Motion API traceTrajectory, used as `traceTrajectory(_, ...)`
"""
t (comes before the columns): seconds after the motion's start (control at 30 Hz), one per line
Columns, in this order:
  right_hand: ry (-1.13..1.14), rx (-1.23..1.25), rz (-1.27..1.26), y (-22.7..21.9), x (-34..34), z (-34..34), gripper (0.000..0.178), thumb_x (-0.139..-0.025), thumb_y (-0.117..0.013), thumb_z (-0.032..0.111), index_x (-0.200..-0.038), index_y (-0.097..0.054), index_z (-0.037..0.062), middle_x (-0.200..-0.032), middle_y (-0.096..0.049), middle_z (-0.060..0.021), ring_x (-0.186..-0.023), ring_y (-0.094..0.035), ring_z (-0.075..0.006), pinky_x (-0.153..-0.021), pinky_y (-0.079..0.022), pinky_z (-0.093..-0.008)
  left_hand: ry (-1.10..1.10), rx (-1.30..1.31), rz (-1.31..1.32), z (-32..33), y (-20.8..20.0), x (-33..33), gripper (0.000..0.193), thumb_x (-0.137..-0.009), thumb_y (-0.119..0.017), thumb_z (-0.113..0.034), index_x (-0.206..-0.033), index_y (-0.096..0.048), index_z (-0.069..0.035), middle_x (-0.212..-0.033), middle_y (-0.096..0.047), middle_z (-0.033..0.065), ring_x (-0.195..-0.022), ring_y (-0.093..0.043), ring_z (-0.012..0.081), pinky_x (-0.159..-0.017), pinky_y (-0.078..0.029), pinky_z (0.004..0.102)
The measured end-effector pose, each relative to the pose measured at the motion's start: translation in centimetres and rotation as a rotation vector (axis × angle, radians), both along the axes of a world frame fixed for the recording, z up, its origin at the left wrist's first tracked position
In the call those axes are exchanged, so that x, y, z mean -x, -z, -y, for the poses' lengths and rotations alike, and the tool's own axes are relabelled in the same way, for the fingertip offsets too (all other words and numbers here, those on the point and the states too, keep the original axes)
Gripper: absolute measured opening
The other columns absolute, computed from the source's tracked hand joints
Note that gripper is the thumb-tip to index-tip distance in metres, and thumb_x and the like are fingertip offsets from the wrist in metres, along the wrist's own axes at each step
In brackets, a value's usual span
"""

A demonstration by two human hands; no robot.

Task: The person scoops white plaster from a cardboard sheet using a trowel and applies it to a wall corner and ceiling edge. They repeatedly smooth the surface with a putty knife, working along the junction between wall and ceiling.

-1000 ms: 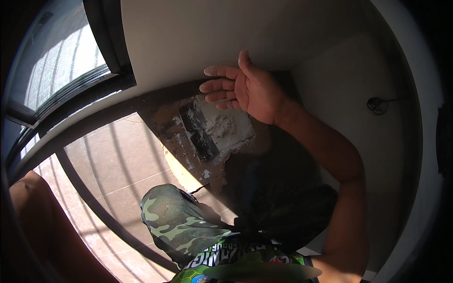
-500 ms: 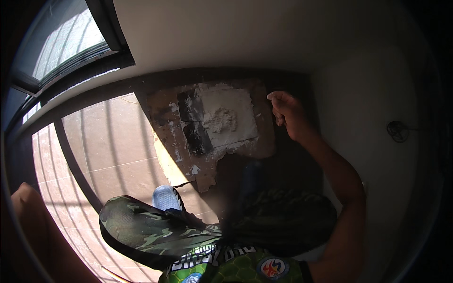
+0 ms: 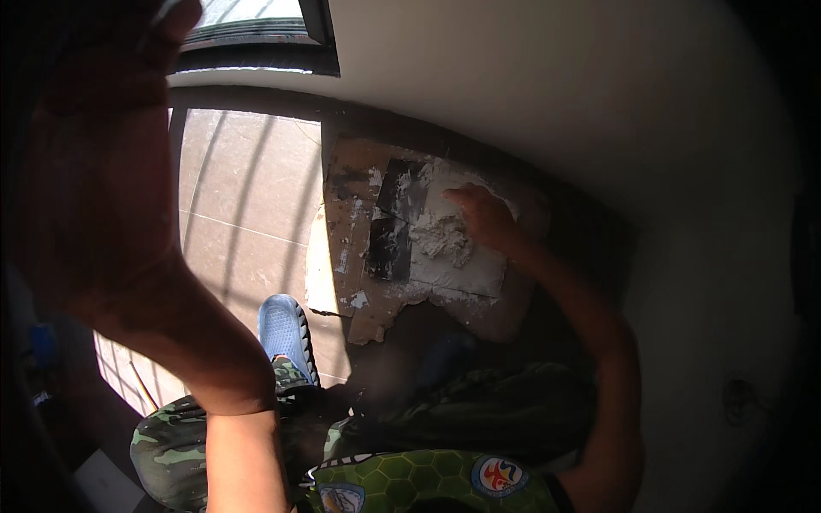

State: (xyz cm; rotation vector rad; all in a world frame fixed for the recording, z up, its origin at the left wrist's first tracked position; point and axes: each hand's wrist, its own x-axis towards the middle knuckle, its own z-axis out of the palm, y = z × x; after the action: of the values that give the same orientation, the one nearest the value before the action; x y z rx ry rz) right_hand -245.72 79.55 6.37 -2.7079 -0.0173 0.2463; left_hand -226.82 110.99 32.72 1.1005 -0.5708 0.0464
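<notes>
The left hand is raised close to the camera at the left of the view, in shadow, palm spread wide and holding nothing; it blocks much of the sight on that side, so anything near the left foot could be missed. Below it a blue clog rests on the tiled floor, striped with sunlight and bar shadows from the window. Just right of the clog lies a worn, smeared mixing board flat on the floor, against the foot of the white wall. On it sit two dark flat blades, likely trowels, and, to their right, a heap of white plaster. The right hand reaches down onto that heap, fingers curled into or just over the paste; whether it grips a lump I cannot tell. The risks, as I judge them: the crouched stance with one arm lifted may tip forward onto the board; wet plaster could smear onto the floor or wall; and the clog, close to the board's torn edge, could catch it and shift the heap.
</notes>
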Motion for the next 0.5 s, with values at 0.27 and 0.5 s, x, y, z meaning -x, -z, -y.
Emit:
traceTrajectory(0.27,-0.560,0.365,0.009,6.9,-13.8,-8.0,0.043,-0.083,-0.058,0.004,-0.121,-0.066,0.0227,-0.138,-0.049,-0.0137,-0.134,-0.042,-0.0328,-0.108,-0.035,-0.0521,-0.058,-1.128,-0.773,1.5,32.2,13.5,0.039,-0.090,-0.065,-0.026,-0.120,-0.064,0.000,-0.105,-0.070,0.0202,-0.096,-0.068,0.0317,-0.084,-0.051,0.0393)
traceTrajectory(0.5,-0.632,0.340,0.015,4.9,-13.6,-6.6,0.027,-0.077,-0.066,0.010,-0.102,-0.071,0.0183,-0.129,-0.056,-0.0067,-0.127,-0.047,-0.0277,-0.105,-0.037,-0.0488,-0.237,-1.356,-0.431,3.0,33.9,16.7,0.026,-0.082,-0.073,-0.026,-0.098,-0.068,-0.007,-0.088,-0.068,0.0180,-0.091,-0.066,0.0378,-0.084,-0.049,0.0479)
